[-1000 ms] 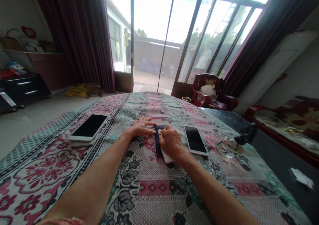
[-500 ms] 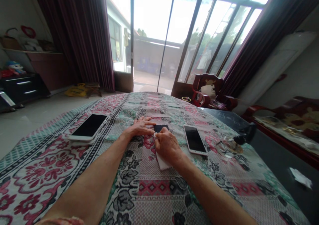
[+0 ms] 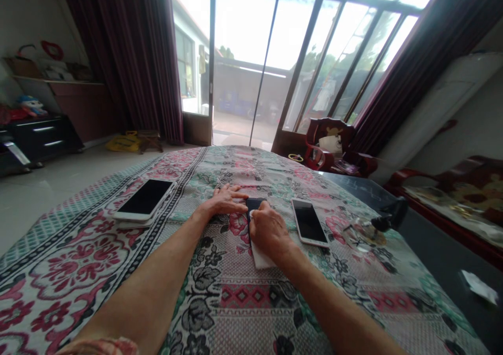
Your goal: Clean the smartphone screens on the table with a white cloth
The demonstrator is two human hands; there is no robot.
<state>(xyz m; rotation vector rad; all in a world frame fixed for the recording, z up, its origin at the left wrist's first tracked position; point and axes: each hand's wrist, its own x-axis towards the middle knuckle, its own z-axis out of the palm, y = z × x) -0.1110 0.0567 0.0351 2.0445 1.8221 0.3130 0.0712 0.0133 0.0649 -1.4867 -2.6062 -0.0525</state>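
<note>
On the floral-covered counter (image 3: pixel 245 321), the left hand (image 3: pixel 228 200) lay palm-down, fingers spread, gripping nothing; the right hand (image 3: pixel 271 230) was curled in a tight pinch. A white-framed smartphone (image 3: pixel 309 223) lay just to its right. Beneath the right hand, a dark-blue phone-sized slab (image 3: pixel 253 203) lay flat, its edge at the left hand's thumb, apparently braced against sliding, while the pinch held a white wipe (image 3: pixel 261 260), bunched seemingly to concentrate fingertip pressure.

Dark object (image 3: pixel 254 203) partly hidden by right hand (image 3: pixel 269 225), left sleeve (image 3: pixel 100 346) cropped below
</note>
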